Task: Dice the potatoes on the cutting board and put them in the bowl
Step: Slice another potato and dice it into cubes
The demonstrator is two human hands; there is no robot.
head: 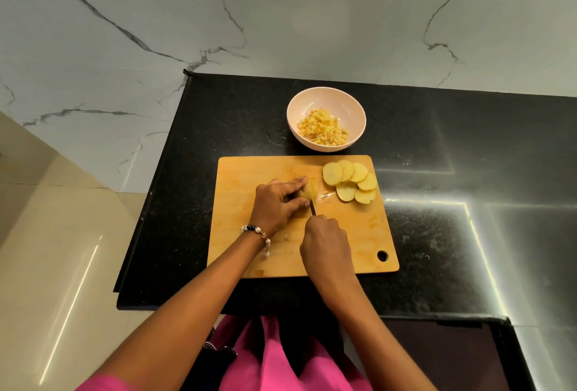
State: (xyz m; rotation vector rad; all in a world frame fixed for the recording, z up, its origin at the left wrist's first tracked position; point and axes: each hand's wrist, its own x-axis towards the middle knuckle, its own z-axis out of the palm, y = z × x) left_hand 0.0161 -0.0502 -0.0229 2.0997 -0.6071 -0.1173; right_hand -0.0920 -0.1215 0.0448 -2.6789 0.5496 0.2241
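Taking the wooden cutting board (pixel 237 234) as your landmark and working from its left side, your left hand (pixel 276 203) sits near the board's middle, fingers curled over the remaining potato piece (pixel 307 192) and pinning it to the wood. Just right of that hand, the knife (pixel 313 208) shows only as a thin dark strip of blade at the cut face of the potato; your right hand (pixel 326 242) is wrapped closed around its handle, nearer the board's front edge. To slice well here, I would keep your left fingertips tucked back from the blade, bring the knife straight down, and match the thickness of the rounds already cut. Those potato slices (pixel 351 180) lie fanned at the board's far right corner, waiting to be stacked and cut into cubes. Beyond the board's far edge, on the black countertop (pixel 468 203), the pale bowl (pixel 343 103) already holds diced potato (pixel 323 127). No brand, label or writing is legible on anything.
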